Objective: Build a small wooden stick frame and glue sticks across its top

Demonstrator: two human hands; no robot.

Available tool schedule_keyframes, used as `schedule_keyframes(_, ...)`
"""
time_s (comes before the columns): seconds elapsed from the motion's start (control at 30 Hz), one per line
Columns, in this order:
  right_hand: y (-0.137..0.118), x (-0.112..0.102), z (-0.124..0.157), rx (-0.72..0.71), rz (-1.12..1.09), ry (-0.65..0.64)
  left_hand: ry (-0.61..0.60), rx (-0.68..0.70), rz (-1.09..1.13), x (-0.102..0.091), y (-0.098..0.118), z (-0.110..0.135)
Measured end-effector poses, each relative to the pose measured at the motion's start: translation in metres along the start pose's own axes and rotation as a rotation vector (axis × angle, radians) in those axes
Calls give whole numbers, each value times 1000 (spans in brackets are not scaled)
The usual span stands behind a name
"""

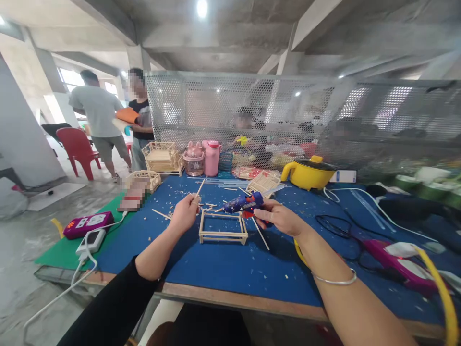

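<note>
My left hand [185, 212] is closed on a thin wooden stick [200, 187], which points up and slightly right. In my right hand [277, 216] is a blue hot glue gun [244, 203], its nozzle aimed left toward the left hand. Below the nozzle, a small rectangular frame of wooden sticks [223, 236] stands on the blue tabletop [230, 274]. One loose stick [261, 234] lies just right of the frame, and another [161, 214] lies to the left of my left hand.
Finished-looking stick racks [163, 156] stand at the back left beside a pink bottle [212, 158]. A yellow electric pot [311, 174] sits at the back right. Power strips [399, 266] and cables lie at both sides. Beyond the perforated metal screen [223, 96] are people.
</note>
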State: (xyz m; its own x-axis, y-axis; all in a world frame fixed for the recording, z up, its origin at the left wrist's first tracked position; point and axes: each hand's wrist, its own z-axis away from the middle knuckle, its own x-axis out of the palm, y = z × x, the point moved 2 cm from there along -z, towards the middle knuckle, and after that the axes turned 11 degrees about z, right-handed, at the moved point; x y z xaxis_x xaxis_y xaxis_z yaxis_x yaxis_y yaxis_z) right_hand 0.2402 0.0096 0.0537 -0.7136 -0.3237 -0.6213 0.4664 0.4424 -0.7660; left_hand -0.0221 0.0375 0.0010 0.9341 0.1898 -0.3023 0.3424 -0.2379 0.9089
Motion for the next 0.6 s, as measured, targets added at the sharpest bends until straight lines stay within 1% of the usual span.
schedule_keyframes(0.1,-2,7,0,5,1,-5,28,-18,10,-2,-1,-2)
schedule_keyframes(0.23,-8,19,-1,23,25,-75,87,-26,20,-5,-2,-4)
schedule_keyframes(0.37,-11,29,-3,14,80,-139,120,-23,20,-8,0,-4)
schedule_keyframes(0.6,-9,38,-9,-2,185,-125,119,-23,-4,-8,1,-3)
